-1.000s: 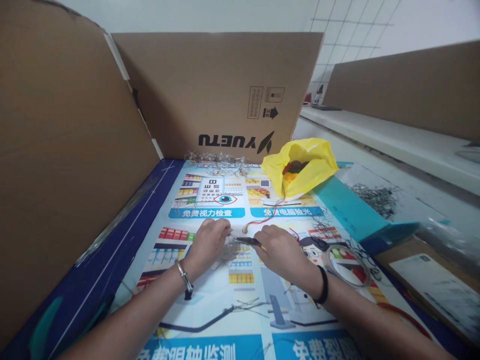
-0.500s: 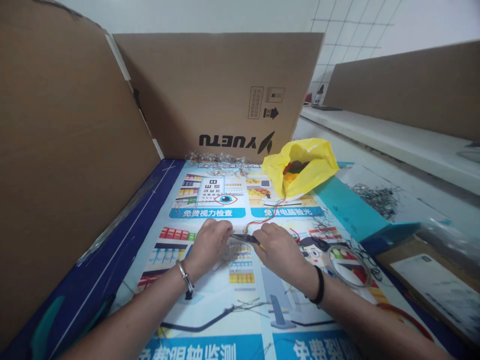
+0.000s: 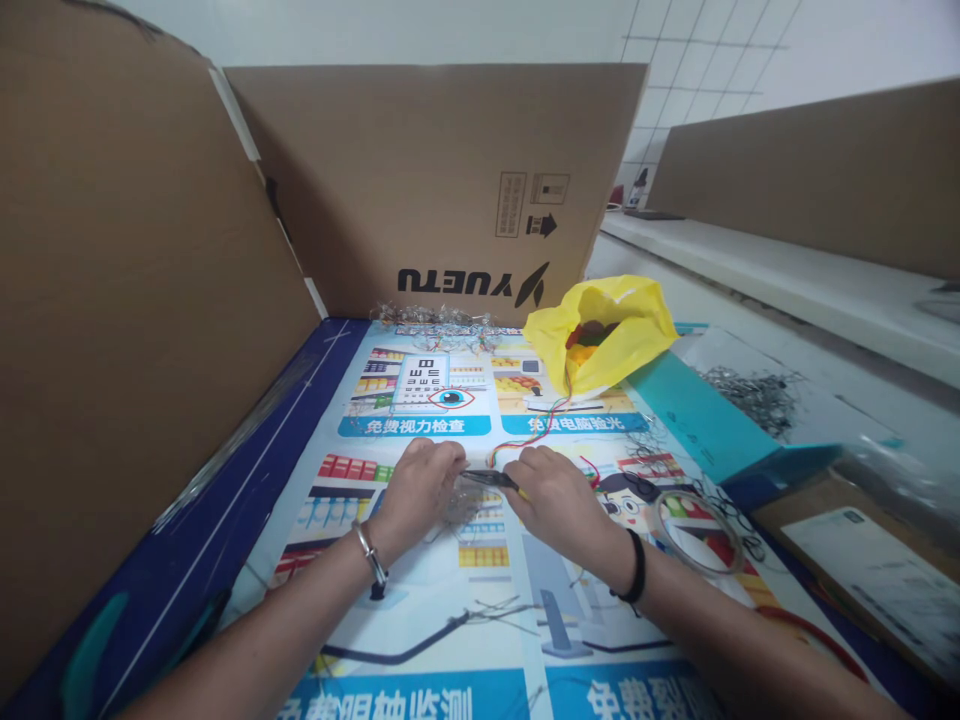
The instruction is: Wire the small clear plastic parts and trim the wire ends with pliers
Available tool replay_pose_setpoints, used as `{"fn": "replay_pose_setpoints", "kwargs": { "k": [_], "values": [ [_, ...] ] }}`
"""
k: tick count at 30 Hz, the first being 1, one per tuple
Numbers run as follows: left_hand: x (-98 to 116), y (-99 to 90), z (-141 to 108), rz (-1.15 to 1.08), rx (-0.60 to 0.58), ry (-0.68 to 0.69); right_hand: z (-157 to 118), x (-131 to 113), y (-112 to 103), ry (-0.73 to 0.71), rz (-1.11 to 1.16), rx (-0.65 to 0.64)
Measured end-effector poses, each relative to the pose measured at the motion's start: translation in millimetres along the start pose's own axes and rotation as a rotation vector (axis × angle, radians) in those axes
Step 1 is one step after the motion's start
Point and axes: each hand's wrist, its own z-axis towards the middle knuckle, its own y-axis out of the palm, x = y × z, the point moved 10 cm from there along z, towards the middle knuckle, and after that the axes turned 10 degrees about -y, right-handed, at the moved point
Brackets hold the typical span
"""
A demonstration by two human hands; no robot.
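Note:
My right hand [image 3: 559,500] is wrapped round a pair of pliers [image 3: 487,479] with a yellow handle, their dark jaws pointing left. My left hand [image 3: 420,485] is pinched closed at the tip of the jaws; what its fingers hold is too small to make out. Thin coloured wires [image 3: 536,432] run from a yellow bag [image 3: 600,335] down to just above the pliers. Below the jaws lies a tangle of fine clear or silvery wire [image 3: 459,510] on the printed poster [image 3: 420,590].
Cardboard panels [image 3: 435,180] stand at the back and left. On the right are a roll of clear tape [image 3: 664,530], dark wire loops, a turquoise box flap [image 3: 705,410] and a package [image 3: 862,560]. Loose wire pieces [image 3: 487,612] lie in front; a green-handled tool [image 3: 94,655] is at lower left.
The pliers' jaws have shifted and tilted very slightly, and my right hand has moved a touch left. Everything else stays in place.

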Motion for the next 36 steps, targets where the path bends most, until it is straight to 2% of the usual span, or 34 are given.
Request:
{"fn": "replay_pose_setpoints", "kwargs": {
  "k": [13, 26, 31, 36],
  "values": [
    [4.8, -3.5, -1.6, -0.005, 0.009, 0.033, 0.9, 2.8, 9.2, -0.011, 0.124, -0.033],
    [1.3, 4.0, -0.6, -0.048, -0.063, 0.045, 1.4, 5.8, 18.7, 0.001, 0.276, -0.075],
    [-3.5, 7.4, 1.0, -0.098, -0.119, -0.02, 1.5, 7.5, 19.9, 0.017, 0.268, -0.089],
    [-15.3, 13.4, 3.7, -0.306, -0.234, -0.198, 0.8, 14.3, 23.6, 0.079, 0.342, -0.08]
  ]
}}
